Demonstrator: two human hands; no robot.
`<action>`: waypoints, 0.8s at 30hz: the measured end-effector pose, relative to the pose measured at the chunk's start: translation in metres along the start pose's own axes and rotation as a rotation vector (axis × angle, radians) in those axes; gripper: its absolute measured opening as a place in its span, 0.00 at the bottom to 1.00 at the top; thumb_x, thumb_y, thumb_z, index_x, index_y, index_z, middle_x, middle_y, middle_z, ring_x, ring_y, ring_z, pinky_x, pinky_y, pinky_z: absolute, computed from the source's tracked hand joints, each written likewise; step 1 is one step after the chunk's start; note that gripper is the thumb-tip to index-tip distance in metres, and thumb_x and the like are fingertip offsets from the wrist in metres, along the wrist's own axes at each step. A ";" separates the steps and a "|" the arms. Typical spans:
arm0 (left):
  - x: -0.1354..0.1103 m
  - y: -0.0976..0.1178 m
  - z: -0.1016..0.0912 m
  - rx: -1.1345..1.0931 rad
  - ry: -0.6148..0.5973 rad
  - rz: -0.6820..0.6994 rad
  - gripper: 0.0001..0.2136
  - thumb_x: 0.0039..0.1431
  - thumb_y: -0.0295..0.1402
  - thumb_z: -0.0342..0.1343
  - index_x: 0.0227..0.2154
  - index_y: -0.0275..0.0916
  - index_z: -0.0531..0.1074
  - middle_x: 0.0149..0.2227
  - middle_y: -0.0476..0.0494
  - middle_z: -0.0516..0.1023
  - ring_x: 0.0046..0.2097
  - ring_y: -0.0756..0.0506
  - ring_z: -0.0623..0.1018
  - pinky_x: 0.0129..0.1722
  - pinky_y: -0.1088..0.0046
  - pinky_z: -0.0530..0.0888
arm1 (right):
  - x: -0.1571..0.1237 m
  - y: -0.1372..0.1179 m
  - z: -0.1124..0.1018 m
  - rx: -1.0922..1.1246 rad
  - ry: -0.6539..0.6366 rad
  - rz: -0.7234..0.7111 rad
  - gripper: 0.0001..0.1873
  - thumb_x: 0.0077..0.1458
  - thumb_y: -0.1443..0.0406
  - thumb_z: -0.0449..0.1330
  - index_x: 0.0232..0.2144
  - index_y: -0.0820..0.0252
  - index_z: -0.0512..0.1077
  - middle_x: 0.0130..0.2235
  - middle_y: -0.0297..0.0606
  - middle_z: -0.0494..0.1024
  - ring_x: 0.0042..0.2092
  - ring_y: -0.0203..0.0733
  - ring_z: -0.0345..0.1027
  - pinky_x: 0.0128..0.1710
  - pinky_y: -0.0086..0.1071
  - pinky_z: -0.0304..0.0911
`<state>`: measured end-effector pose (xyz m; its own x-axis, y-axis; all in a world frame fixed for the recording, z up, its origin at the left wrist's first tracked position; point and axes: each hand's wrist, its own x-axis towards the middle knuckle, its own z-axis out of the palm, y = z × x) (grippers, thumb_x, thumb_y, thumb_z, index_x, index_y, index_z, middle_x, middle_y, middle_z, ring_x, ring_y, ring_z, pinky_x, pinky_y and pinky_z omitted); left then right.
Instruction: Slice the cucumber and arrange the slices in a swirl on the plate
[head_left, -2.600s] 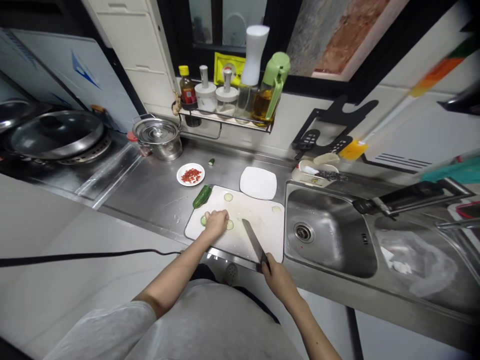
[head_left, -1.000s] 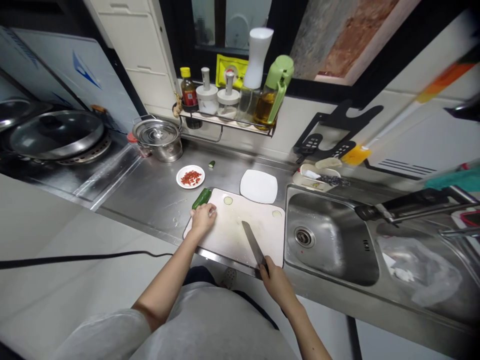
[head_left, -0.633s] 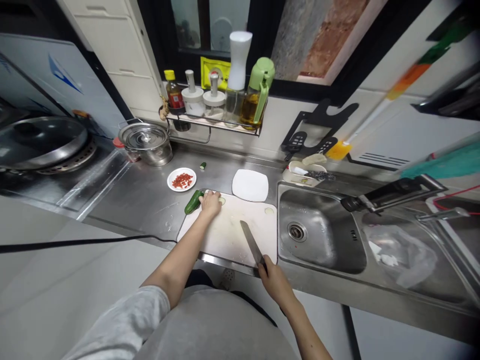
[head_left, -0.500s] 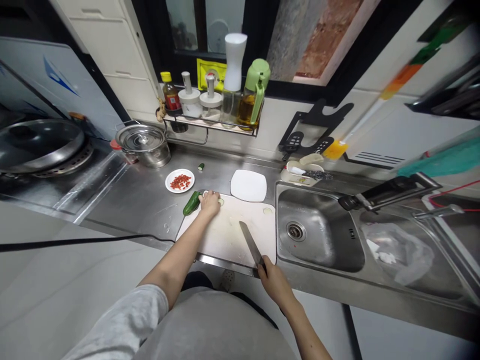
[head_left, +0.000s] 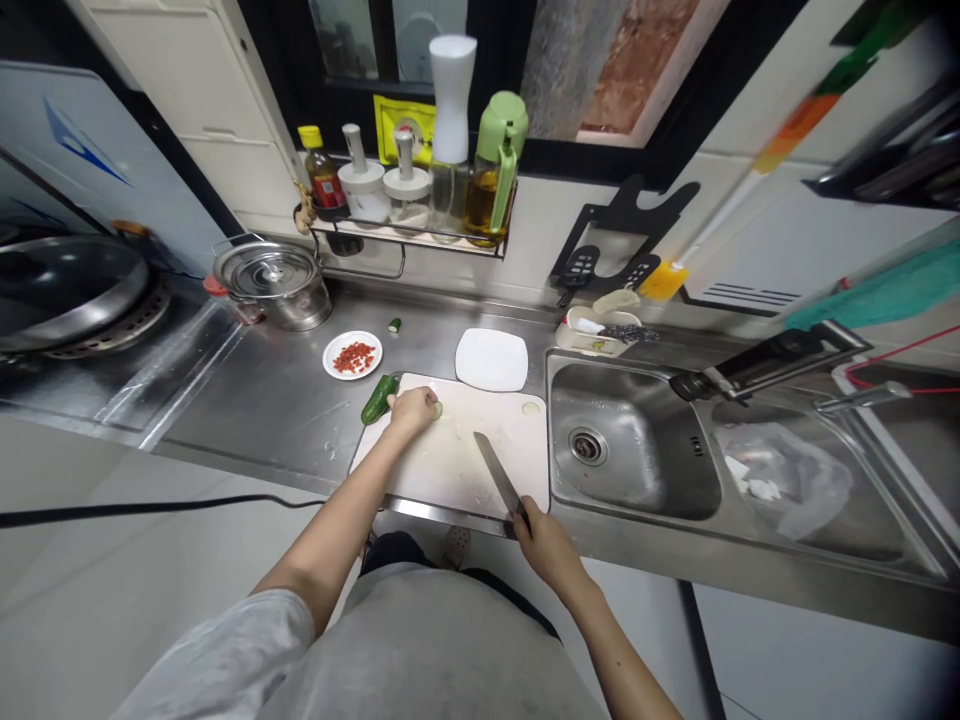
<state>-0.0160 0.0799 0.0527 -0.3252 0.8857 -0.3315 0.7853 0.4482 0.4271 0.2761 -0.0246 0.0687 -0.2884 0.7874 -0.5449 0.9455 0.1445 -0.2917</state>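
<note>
My right hand [head_left: 546, 542] is closed round the dark handle of a kitchen knife [head_left: 493, 465], its blade angled away over the white cutting board [head_left: 450, 475]. Over the board's far left part, the fingers of my left hand [head_left: 412, 410] are pinched together, with a thin cucumber slice [head_left: 439, 410] at their tips. A green cucumber [head_left: 377, 402] lies at the board's left edge, beside my left hand. One pale slice [head_left: 531, 408] rests in the board's far right corner. Part of the board is hidden under my left wrist.
Behind the board stand a white square plate [head_left: 491, 360], a small plate [head_left: 330, 362] with chopped red pieces, and a cucumber end [head_left: 394, 325]. A steel sink [head_left: 630, 440] adjoins on the right. A lidded pot [head_left: 300, 305] and a bottle rack [head_left: 420, 238] are farther back.
My left fingers have drawn together at the cucumber slice. The knife stays angled over the board in my right hand. The whole view has shifted slightly.
</note>
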 end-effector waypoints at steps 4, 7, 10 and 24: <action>-0.026 -0.003 0.001 -0.052 -0.089 0.016 0.10 0.51 0.30 0.53 0.37 0.45 0.75 0.39 0.49 0.81 0.44 0.44 0.76 0.49 0.62 0.61 | 0.001 -0.005 -0.001 -0.007 -0.015 -0.002 0.12 0.65 0.65 0.46 0.48 0.60 0.63 0.35 0.43 0.78 0.36 0.42 0.70 0.29 0.29 0.44; -0.043 -0.003 0.006 -0.057 -0.169 0.037 0.10 0.50 0.30 0.54 0.36 0.45 0.75 0.37 0.50 0.81 0.43 0.44 0.77 0.50 0.63 0.61 | 0.001 -0.009 -0.004 -0.014 -0.022 -0.007 0.12 0.65 0.65 0.46 0.48 0.60 0.63 0.36 0.43 0.78 0.37 0.43 0.70 0.30 0.30 0.44; -0.055 -0.001 0.013 -0.038 -0.210 0.050 0.10 0.50 0.29 0.54 0.35 0.45 0.75 0.37 0.50 0.81 0.43 0.44 0.77 0.50 0.62 0.60 | 0.002 -0.012 -0.007 -0.022 -0.038 -0.010 0.12 0.65 0.64 0.46 0.48 0.60 0.63 0.37 0.44 0.78 0.38 0.43 0.70 0.30 0.30 0.44; -0.060 -0.007 0.036 0.172 -0.139 0.098 0.12 0.54 0.27 0.49 0.39 0.44 0.74 0.41 0.41 0.80 0.47 0.39 0.74 0.48 0.59 0.56 | 0.001 -0.010 -0.004 -0.040 -0.035 -0.026 0.12 0.66 0.63 0.45 0.48 0.60 0.62 0.37 0.43 0.78 0.38 0.43 0.71 0.30 0.29 0.45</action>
<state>0.0173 0.0195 0.0392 -0.1768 0.8933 -0.4132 0.8918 0.3230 0.3168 0.2672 -0.0230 0.0746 -0.3174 0.7615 -0.5651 0.9427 0.1889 -0.2749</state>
